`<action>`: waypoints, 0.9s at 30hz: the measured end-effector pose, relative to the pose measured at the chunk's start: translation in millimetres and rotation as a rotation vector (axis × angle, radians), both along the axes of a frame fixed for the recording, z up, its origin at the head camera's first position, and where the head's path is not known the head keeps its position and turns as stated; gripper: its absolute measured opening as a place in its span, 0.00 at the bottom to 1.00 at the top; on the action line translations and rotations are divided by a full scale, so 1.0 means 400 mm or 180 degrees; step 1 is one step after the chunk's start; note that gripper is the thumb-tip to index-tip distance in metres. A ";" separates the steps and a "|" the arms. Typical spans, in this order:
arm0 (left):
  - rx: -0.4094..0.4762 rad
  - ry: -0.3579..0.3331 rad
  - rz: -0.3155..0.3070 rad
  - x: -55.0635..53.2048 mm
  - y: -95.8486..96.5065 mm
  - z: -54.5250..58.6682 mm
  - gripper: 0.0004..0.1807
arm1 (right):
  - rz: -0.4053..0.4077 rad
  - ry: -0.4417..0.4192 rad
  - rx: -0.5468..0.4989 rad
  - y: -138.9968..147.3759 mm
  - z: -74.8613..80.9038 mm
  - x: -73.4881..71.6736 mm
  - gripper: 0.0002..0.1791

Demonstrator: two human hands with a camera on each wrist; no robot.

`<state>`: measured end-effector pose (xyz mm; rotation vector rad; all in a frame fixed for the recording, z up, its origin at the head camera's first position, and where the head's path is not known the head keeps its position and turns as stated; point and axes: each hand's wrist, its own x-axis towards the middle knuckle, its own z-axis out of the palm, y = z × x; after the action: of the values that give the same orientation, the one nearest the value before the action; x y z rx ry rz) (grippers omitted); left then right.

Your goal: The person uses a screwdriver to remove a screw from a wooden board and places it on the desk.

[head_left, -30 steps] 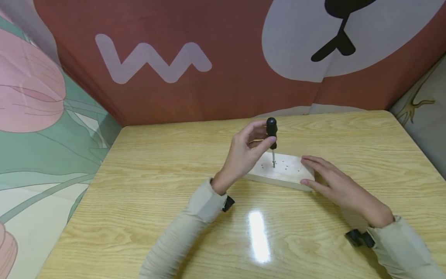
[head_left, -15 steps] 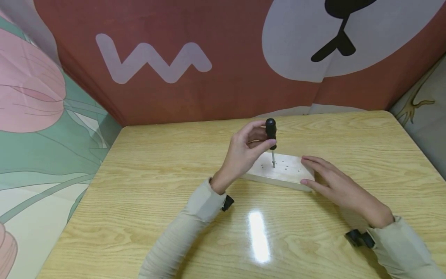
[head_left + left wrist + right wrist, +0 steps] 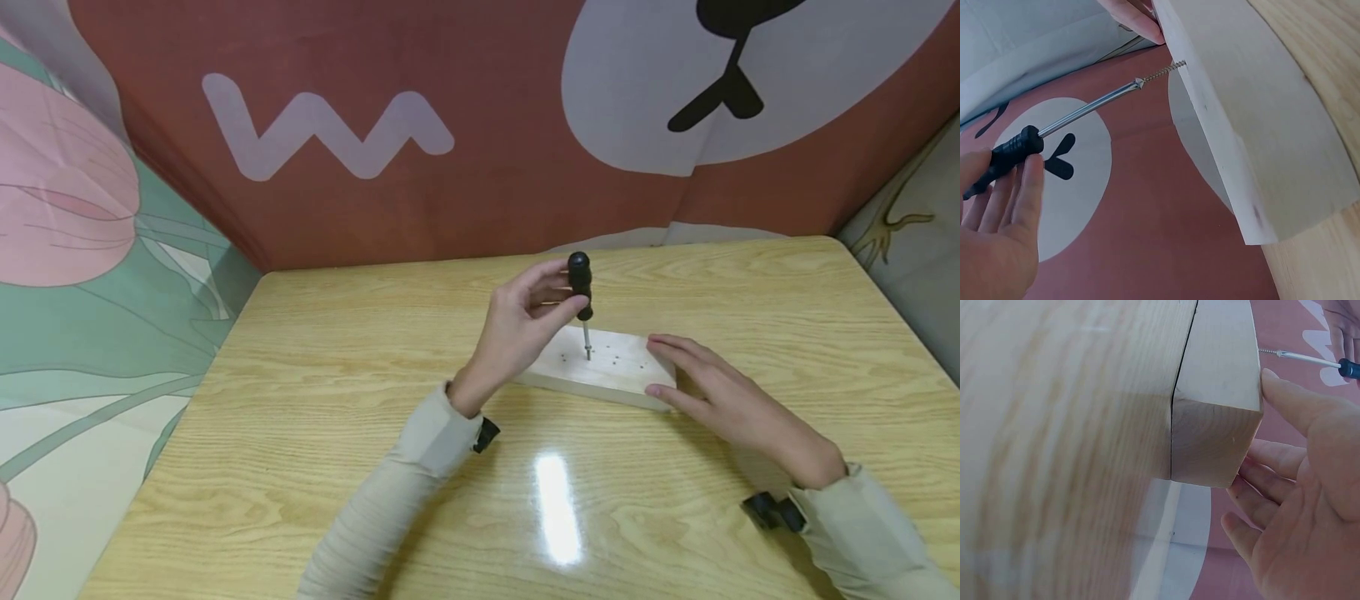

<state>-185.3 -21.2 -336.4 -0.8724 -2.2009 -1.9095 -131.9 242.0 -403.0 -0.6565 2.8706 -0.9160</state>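
Note:
In the head view a pale wooden block [image 3: 592,379] lies flat on the table, with several small holes in its top. My left hand [image 3: 517,329] grips the black handle of a screwdriver [image 3: 580,283], held nearly upright over the block. The left wrist view shows a threaded screw [image 3: 1163,72] standing out of the block's face, the tip of the steel screwdriver shaft [image 3: 1091,111] on its head. At the block's right end, my right hand [image 3: 723,400] holds it, thumb at the near corner and fingers at the far one.
The wood-grain table [image 3: 300,417] extends around the block. Behind it stands a red printed backdrop [image 3: 495,200], with a floral one [image 3: 67,333] at left. Black wrist cameras, such as the left one [image 3: 487,435], sit below both hands.
My left hand and the screwdriver handle have shifted slightly left, while the tip stays at the screw. The right hand and block look still.

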 end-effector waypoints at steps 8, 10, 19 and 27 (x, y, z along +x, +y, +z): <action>0.0055 0.0135 0.0094 -0.002 0.000 -0.008 0.18 | -0.0023 -0.0077 -0.0017 -0.003 0.002 0.000 0.36; 0.0055 0.0125 0.0069 -0.002 -0.003 -0.008 0.19 | -0.0008 -0.0062 -0.0017 -0.002 0.000 -0.001 0.36; 0.0042 0.0086 0.0058 -0.005 -0.003 -0.004 0.22 | 0.0024 0.0002 -0.0026 0.001 -0.002 -0.005 0.36; 0.0105 0.0096 0.0080 -0.005 0.005 -0.009 0.18 | 0.0017 0.0018 -0.0056 0.000 -0.001 -0.003 0.35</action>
<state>-187.2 -19.1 -339.9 -0.8586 -2.1470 -1.9029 -133.1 241.8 -403.4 -0.6691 2.8675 -0.9413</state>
